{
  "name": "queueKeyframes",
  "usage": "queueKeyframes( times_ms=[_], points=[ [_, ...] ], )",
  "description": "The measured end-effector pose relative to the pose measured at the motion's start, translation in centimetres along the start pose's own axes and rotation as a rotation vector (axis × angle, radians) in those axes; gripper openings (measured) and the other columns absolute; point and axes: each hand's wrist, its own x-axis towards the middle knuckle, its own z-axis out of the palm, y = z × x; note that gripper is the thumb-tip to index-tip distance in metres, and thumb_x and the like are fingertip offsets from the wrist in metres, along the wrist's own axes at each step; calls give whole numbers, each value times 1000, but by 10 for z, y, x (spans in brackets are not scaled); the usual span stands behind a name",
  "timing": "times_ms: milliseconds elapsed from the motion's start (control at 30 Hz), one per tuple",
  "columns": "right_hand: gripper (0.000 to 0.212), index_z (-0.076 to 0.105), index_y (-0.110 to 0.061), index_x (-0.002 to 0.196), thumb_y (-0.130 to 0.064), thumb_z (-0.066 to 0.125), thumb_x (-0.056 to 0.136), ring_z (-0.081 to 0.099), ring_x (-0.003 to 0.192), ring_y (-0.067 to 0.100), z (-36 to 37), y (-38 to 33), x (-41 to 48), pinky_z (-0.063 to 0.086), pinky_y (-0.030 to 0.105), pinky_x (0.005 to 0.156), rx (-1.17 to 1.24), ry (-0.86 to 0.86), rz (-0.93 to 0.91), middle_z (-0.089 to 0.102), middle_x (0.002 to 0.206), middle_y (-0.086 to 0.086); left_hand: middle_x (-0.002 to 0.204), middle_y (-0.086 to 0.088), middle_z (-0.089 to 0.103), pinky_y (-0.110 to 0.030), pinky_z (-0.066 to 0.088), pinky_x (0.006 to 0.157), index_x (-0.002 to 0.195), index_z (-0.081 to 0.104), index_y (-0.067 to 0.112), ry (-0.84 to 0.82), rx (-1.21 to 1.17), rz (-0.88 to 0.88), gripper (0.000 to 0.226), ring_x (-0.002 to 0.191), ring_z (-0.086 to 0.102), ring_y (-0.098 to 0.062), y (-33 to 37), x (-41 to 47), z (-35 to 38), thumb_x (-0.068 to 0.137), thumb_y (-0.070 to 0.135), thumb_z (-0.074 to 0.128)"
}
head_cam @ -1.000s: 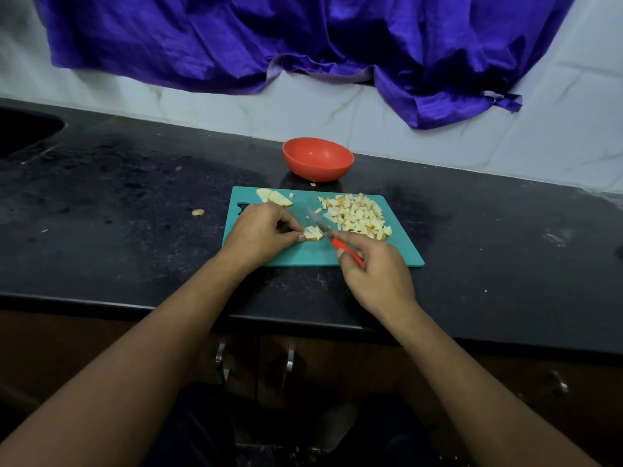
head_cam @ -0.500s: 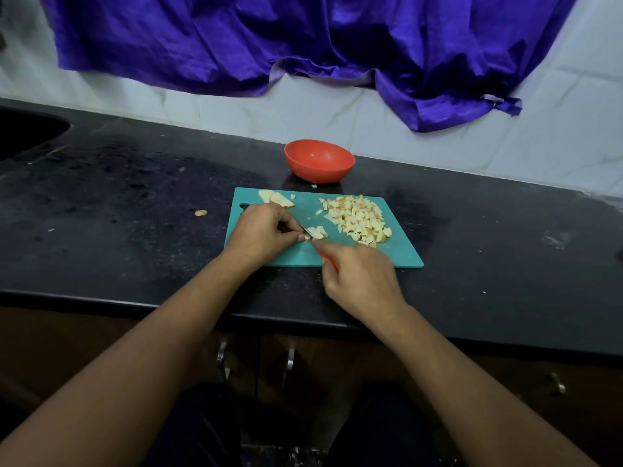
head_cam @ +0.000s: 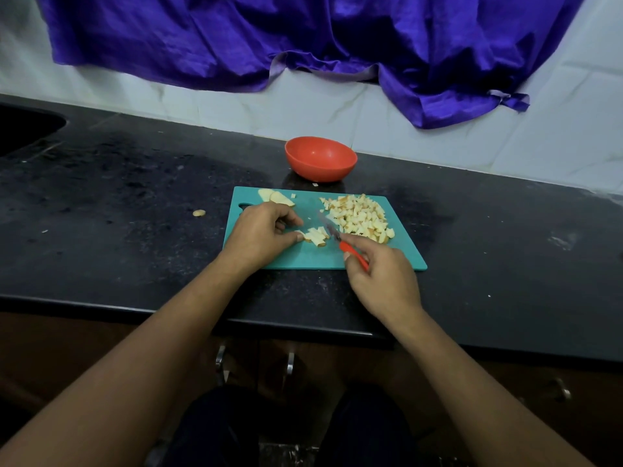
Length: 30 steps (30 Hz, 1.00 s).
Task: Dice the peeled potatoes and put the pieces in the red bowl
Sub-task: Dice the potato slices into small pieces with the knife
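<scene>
Potato strips point(head_cam: 316, 236) on teal cutting board point(head_cam: 303, 259), held by curled left hand point(head_cam: 261, 232); right hand point(head_cam: 382, 281) grips red-handled knife point(head_cam: 337, 236), blade just beside strips. Diced pile point(head_cam: 360, 217) right; red bowl point(head_cam: 320, 159) on desk point(head_cam: 135, 197) behind board.

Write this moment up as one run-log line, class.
left hand holds potato strips | right hand grips knife | diced pile on cutting board | red bowl empty

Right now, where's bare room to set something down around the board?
Free: counter right of the cutting board; counter left of it, past the stray potato bit toward the sink. Crowded: board centre, where left hand, potato strips, knife, right hand and diced pile sit close together.
</scene>
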Motion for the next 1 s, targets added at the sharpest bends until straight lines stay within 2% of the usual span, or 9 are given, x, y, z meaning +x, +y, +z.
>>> queueKeyframes(
  times_ms=[100,267,433,500,567,633,767,867,1000],
  points=[
    [40,60,-42,140,-35,54,100,46,59,6,2,0,6,32,23,54,-90,-27,-14,67,85,-14,88,13,72,-29,58,86,99,77,25,-22,-7,9,18,83,66,-2,1,-1,-1,83,23,85],
    [41,56,-45,141,-38,51,101,43,61,4,-4,0,14,33,28,55,-198,-96,-110,62,82,-14,87,14,73,-26,58,86,96,77,26,-32,-16,27,15,83,67,0,4,-7,-3,85,19,83],
    [43,50,-51,144,-45,50,101,56,83,10,-9,8,31,46,33,66,-285,-176,-179,69,104,-8,88,16,72,-25,57,84,99,77,28,-45,0,28,15,84,66,1,3,-14,-4,86,23,83],
    [42,52,-50,142,-45,51,101,55,79,8,-6,15,31,49,33,67,-217,-142,-182,71,106,-10,89,15,73,-27,58,82,98,77,29,-78,-15,32,17,81,67,-1,1,-10,-7,83,25,85],
    [42,54,-47,142,-44,53,100,51,67,5,-2,20,26,45,30,63,-125,-51,-167,73,104,-10,94,16,71,-28,56,78,100,76,31,-113,-4,62,23,79,66,-3,0,-3,-10,79,30,88],
    [43,55,-44,143,-41,53,100,46,61,3,0,22,22,40,27,61,-97,23,-164,74,98,-9,107,18,68,-26,51,80,109,75,34,-173,33,129,34,88,64,-2,1,6,-12,78,35,88],
    [42,58,-41,142,-37,54,100,44,54,4,-3,19,18,38,27,59,-96,100,-124,71,82,-7,134,17,63,-22,42,105,122,73,36,-358,76,303,43,124,56,0,7,23,-8,81,40,85],
    [42,57,-43,142,-37,54,100,47,51,7,-4,20,19,41,29,55,-66,135,-64,65,72,-8,131,22,66,-24,42,110,115,76,39,-405,39,292,32,124,56,5,8,27,-2,84,39,83],
    [42,57,-41,142,-37,55,100,48,50,7,-3,21,20,41,27,52,-56,134,-62,60,66,-10,117,24,71,-30,49,106,102,81,39,-345,8,284,16,113,61,8,6,23,4,86,36,81]
  ],
)
